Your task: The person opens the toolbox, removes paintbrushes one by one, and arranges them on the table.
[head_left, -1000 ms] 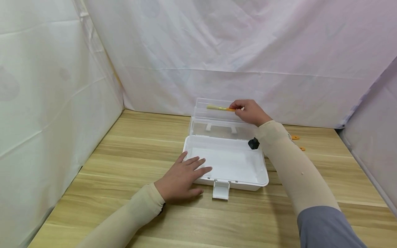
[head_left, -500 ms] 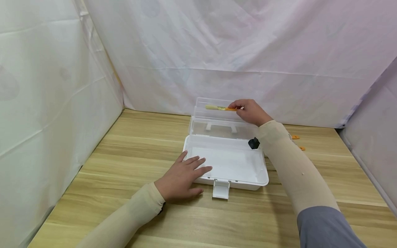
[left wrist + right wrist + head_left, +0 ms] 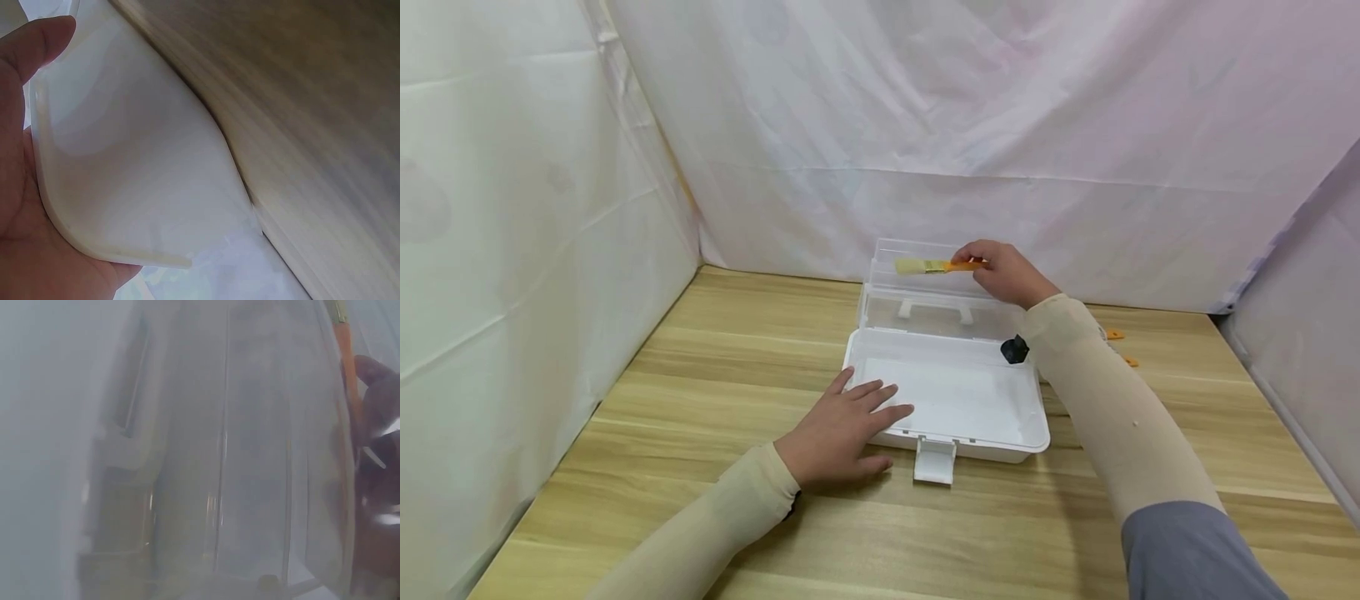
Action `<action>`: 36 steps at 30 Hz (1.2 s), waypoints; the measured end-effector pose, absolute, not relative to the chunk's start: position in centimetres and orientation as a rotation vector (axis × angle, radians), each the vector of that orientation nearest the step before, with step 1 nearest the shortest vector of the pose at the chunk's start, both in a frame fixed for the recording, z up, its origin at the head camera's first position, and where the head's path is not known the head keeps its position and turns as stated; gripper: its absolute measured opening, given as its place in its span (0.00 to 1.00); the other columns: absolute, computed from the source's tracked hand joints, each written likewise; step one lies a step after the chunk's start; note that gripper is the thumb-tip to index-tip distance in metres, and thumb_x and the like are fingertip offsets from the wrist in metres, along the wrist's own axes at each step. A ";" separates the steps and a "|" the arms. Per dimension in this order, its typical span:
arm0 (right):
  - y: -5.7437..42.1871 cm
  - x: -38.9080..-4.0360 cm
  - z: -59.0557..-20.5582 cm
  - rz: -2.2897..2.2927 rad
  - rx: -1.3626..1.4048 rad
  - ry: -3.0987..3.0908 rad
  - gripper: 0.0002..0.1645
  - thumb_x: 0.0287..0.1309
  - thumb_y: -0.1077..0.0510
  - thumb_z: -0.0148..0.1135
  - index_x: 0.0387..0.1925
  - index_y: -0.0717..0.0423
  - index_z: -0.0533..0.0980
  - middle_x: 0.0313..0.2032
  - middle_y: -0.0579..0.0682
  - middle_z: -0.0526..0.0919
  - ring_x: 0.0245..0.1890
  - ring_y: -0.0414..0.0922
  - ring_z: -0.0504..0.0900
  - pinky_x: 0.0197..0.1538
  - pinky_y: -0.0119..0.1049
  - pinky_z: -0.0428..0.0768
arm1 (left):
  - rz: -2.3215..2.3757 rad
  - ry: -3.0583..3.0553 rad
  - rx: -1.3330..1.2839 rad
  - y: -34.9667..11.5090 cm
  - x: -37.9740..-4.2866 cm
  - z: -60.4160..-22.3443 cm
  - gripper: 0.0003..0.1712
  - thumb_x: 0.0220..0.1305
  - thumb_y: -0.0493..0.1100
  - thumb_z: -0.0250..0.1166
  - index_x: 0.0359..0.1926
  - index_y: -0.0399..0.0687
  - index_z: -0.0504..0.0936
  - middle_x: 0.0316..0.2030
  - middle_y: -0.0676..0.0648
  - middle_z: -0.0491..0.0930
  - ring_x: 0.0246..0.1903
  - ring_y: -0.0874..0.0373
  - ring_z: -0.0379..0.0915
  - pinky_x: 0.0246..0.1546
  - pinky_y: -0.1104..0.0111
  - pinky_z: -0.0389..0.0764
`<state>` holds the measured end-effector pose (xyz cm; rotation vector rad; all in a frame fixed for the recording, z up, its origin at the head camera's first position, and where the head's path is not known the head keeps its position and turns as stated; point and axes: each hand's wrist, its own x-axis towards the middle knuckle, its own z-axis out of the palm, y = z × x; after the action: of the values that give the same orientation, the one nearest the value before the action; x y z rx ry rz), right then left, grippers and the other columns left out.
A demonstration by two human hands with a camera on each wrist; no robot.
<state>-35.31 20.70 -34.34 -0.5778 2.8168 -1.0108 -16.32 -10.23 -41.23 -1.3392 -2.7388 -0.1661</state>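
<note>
Between thumb and fingers, my right hand [image 3: 1009, 271] pinches the orange handle of a paintbrush [image 3: 922, 266], held above the raised clear lid [image 3: 880, 308] of a white plastic box [image 3: 955, 392]. Its pale bristles point left, broad side showing. In the right wrist view the orange handle [image 3: 347, 369] runs along the fingers at the right edge, past the see-through lid. My left hand [image 3: 842, 429] rests with spread fingers over the box's front left corner. The left wrist view has its thumb and palm against the white rim [image 3: 56, 231].
Orange handle ends [image 3: 1115, 334] of other tools lie on the wooden table [image 3: 737, 358], partly behind my right forearm. The box's front latch [image 3: 934, 462] hangs down toward me. White cloth walls [image 3: 820, 125] enclose the back and both sides.
The paintbrush has turned in my right hand, so its bristles now face me broad side on instead of edge on. My left hand and the box stay where they were.
</note>
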 end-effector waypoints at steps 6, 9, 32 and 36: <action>20.9 -35.3 -34.3 -1.028 -0.578 2.826 0.23 0.65 0.68 0.47 0.58 0.53 0.75 0.60 0.52 0.74 0.54 0.52 0.71 0.61 0.53 0.70 | -0.165 -2.735 -1.336 -10.2 -16.4 -41.4 0.40 0.60 0.64 0.65 0.71 0.61 0.69 0.68 0.46 0.70 0.69 0.49 0.62 0.70 0.43 0.48; 21.1 -35.3 -34.1 -1.021 -0.584 2.833 0.24 0.66 0.68 0.48 0.61 0.54 0.74 0.62 0.53 0.73 0.56 0.53 0.70 0.62 0.53 0.70 | -0.163 -2.735 -1.338 -10.1 -16.5 -41.4 0.40 0.60 0.64 0.66 0.71 0.61 0.69 0.68 0.46 0.70 0.69 0.49 0.62 0.70 0.43 0.48; 25.1 -31.6 -31.4 -0.889 -0.622 2.922 0.24 0.69 0.67 0.44 0.64 0.58 0.70 0.62 0.57 0.70 0.55 0.56 0.70 0.59 0.57 0.70 | -0.201 -2.748 -1.338 -10.0 -16.9 -41.6 0.40 0.60 0.65 0.63 0.71 0.61 0.68 0.68 0.45 0.69 0.68 0.48 0.62 0.70 0.42 0.46; 26.4 -30.2 -31.4 -0.869 -0.619 2.939 0.23 0.69 0.68 0.43 0.63 0.60 0.70 0.62 0.57 0.70 0.59 0.57 0.69 0.61 0.60 0.69 | -0.193 -2.749 -1.331 -9.9 -17.0 -41.6 0.38 0.62 0.65 0.62 0.71 0.62 0.69 0.68 0.46 0.69 0.68 0.48 0.63 0.69 0.42 0.47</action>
<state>-30.23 26.42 -31.43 -0.6187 2.9391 -0.8689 -16.99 -9.94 -41.63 -1.3309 -2.7491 -0.1926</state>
